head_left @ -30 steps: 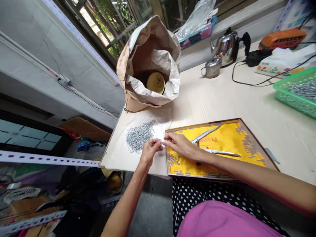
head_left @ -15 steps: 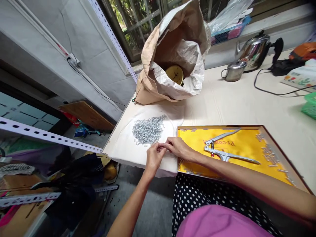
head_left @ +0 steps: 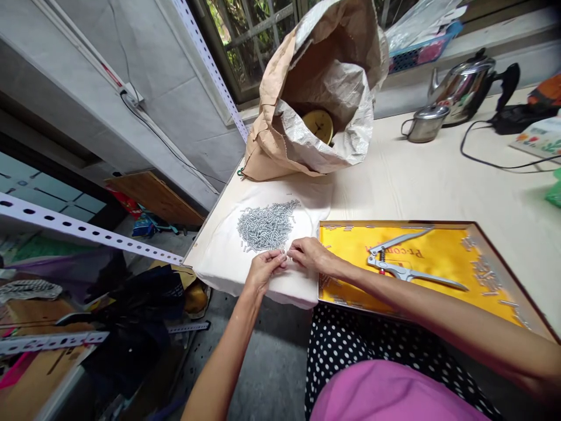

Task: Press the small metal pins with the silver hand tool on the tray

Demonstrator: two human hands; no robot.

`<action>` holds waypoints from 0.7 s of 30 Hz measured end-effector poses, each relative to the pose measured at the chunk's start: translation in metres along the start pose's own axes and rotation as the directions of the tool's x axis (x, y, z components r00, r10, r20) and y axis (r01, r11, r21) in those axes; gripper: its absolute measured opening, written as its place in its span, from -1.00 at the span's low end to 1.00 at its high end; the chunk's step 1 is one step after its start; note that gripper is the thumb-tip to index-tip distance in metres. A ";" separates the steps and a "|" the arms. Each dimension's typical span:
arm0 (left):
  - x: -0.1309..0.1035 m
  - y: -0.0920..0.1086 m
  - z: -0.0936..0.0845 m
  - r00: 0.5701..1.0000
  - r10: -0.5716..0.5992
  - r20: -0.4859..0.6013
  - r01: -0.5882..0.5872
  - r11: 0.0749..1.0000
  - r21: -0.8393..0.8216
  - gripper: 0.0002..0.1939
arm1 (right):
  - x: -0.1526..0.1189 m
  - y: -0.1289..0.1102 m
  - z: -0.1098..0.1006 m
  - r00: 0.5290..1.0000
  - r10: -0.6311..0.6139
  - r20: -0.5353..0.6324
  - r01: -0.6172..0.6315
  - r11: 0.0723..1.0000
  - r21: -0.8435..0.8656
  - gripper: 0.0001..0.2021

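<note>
Your left hand [head_left: 263,270] and right hand [head_left: 307,254] nearly meet; I cannot tell whether either grip is closed on a pin. The pins [head_left: 266,225] lie heaped on the cloth [head_left: 228,269] at 11 o'clock from them. A slack pinch could drop one; a tugged cloth could spill the heap off the desk [head_left: 390,169]; your right forearm [head_left: 421,301] could nudge the pliers [head_left: 397,270] at 3 o'clock.

I note daylight at the window [head_left: 245,61], glare on the kettle [head_left: 465,90], dim floor [head_left: 276,351], blur toward the right edge.
</note>
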State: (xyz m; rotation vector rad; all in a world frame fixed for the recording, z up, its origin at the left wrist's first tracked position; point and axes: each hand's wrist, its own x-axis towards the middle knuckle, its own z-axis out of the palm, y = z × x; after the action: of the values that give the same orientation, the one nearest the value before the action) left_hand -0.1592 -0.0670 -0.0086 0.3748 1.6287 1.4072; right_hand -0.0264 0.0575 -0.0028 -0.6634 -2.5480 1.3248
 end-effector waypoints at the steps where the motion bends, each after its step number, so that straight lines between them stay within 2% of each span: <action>1: 0.001 0.001 0.000 0.999 -0.004 -0.040 0.003 1.000 -0.027 -0.60 | 0.003 -0.001 -0.001 1.000 -0.001 -0.001 0.001 1.000 0.001 -0.72; 4: 0.001 0.003 0.002 0.992 0.034 -0.123 -0.036 0.999 -0.012 -0.63 | 0.010 -0.003 -0.006 1.000 -0.016 -0.005 0.016 1.000 -0.006 -0.80; 7: -0.003 0.004 0.008 0.980 0.124 -0.155 -0.114 0.991 0.075 -0.63 | 0.003 -0.001 -0.021 0.995 -0.087 -0.040 0.086 0.996 -0.019 -0.65; 9: -0.009 0.007 0.016 0.969 0.194 -0.154 -0.172 0.974 0.145 -0.61 | -0.014 0.007 -0.038 0.979 -0.179 -0.097 0.174 0.983 -0.062 -0.61; 12: -0.020 0.013 0.036 0.969 0.232 -0.081 -0.212 0.956 0.201 -0.58 | -0.063 0.030 -0.071 0.959 -0.222 -0.177 0.194 0.967 -0.166 -0.68; 16: -0.037 0.014 0.078 0.986 0.124 0.114 -0.145 0.968 0.203 -0.57 | -0.149 0.068 -0.108 0.960 -0.109 -0.256 0.008 0.931 -0.366 -0.71; 19: -0.045 0.005 0.116 0.969 0.001 0.248 -0.065 0.966 0.249 -0.55 | -0.197 0.087 -0.119 0.973 -0.072 -0.218 -0.046 0.869 -0.492 -0.75; 21: -0.046 -0.004 0.139 0.953 -0.050 0.299 -0.046 0.951 0.307 -0.56 | -0.213 0.097 -0.121 0.981 -0.043 -0.192 -0.074 0.825 -0.561 -0.80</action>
State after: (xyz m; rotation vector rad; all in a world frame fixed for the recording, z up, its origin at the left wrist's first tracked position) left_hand -0.0251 -0.0162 0.0184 0.7361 1.5892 1.0279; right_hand 0.2348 0.0926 -0.0041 -0.8615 -2.7634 0.4392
